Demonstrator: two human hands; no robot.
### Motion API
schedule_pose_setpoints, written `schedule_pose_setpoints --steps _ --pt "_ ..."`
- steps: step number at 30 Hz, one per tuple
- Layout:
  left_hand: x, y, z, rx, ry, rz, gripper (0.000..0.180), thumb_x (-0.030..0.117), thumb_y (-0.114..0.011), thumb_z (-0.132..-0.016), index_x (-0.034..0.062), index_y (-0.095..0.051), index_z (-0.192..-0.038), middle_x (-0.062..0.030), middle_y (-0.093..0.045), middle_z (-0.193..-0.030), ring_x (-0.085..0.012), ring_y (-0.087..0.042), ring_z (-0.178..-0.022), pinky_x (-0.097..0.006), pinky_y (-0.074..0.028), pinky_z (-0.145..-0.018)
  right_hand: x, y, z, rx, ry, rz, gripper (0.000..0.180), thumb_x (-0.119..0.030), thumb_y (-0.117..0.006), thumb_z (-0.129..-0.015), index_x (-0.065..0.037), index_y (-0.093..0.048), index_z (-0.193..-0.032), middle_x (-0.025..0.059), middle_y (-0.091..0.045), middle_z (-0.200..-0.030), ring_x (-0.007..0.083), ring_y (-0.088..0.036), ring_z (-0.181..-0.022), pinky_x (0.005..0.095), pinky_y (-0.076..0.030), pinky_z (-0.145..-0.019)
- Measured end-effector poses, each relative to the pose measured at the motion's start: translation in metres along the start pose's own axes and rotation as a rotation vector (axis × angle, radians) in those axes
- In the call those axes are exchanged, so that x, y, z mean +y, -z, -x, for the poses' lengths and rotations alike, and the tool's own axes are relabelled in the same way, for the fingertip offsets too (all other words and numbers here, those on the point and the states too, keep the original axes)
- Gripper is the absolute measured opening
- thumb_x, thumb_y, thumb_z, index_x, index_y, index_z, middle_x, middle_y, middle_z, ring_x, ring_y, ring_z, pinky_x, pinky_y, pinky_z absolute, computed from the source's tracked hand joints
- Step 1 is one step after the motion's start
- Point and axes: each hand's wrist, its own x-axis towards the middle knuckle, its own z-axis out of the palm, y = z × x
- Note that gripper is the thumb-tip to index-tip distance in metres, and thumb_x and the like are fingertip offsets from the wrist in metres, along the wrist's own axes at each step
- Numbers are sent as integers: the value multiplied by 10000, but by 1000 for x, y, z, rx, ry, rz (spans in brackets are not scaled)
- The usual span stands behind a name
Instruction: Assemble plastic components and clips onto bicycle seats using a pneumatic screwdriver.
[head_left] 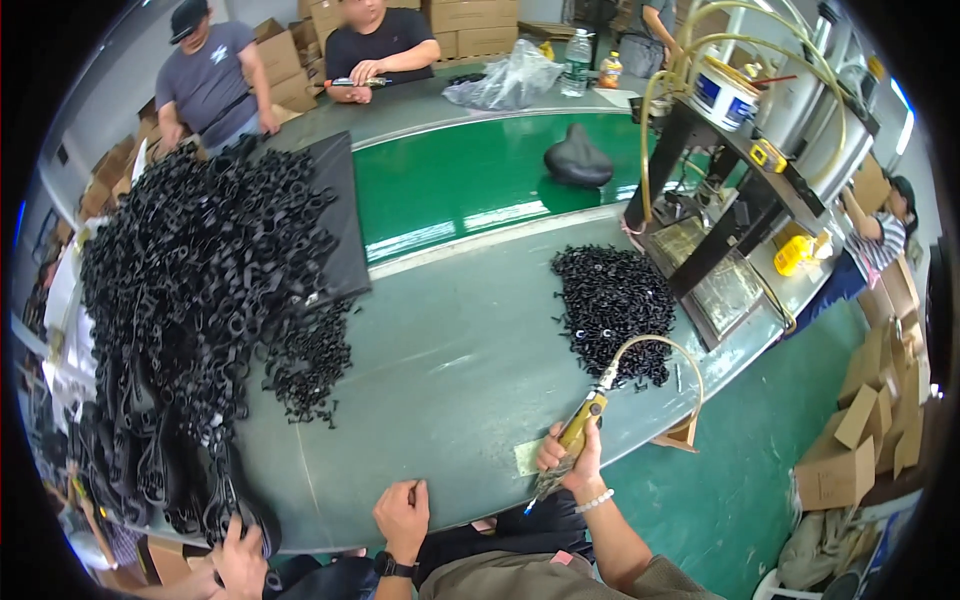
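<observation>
The right hand (570, 455) has its fingers wrapped around a yellow screwdriver (578, 432) at the tabletop's (450, 370) near edge; its long axis slants, tip down-left toward the person, hose end up-right. The left hand (402, 518) pinches a small dark part, fingers curled.

I am looking down through a single head-worn fisheye view, tilting forward over the grey-green table (450, 400) and facing across it toward the green belt (470, 180). My forearms are entering from the lower edge, close to the lens, while the far workers are bending toward the rim.
</observation>
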Motion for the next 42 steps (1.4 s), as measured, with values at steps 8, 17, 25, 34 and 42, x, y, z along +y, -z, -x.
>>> schedule_pose_setpoints --steps 8,17,25,34,42 --pt "-4 -9 3 1 3 -55 128 134 -727 -833 51 -635 -801 -83 -561 -643 -286 -542 -571 -419 -417 -542 -4 2 3 -17 4 -54 653 -699 -469 -896 -70 -587 -1025 52 -470 -677 235 -479 -622 403 -427 -655" --pt "-3 -11 4 24 -22 -39 135 122 -714 -834 28 -631 -785 -76 -538 -616 -250 -513 -546 -391 -403 -532 -6 0 2 -49 -32 -52 644 -690 -473 -896 -69 -568 -1034 51 -474 -695 229 -490 -649 398 -434 -682" --pt "-6 -11 4 38 -17 -46 127 122 -719 -830 36 -633 -794 -79 -545 -629 -260 -525 -550 -396 -409 -533 -3 -2 0 2 -26 10 669 -738 -475 -859 -99 -606 -1010 23 -448 -668 203 -451 -613 375 -408 -644" --pt "-3 -8 3 6 -15 -52 117 117 -721 -821 51 -625 -807 -81 -562 -646 -291 -548 -578 -422 -418 -543 -4 -2 1 18 -10 25 681 -749 -437 -875 -101 -604 -1001 14 -441 -664 192 -440 -605 376 -411 -639" --pt "-1 -9 4 14 2 -28 118 129 -723 -821 62 -628 -800 -77 -558 -641 -289 -550 -582 -418 -423 -549 -4 5 1 -17 -12 -54 669 -708 -511 -872 -61 -590 -1017 44 -461 -686 235 -478 -641 410 -430 -655"
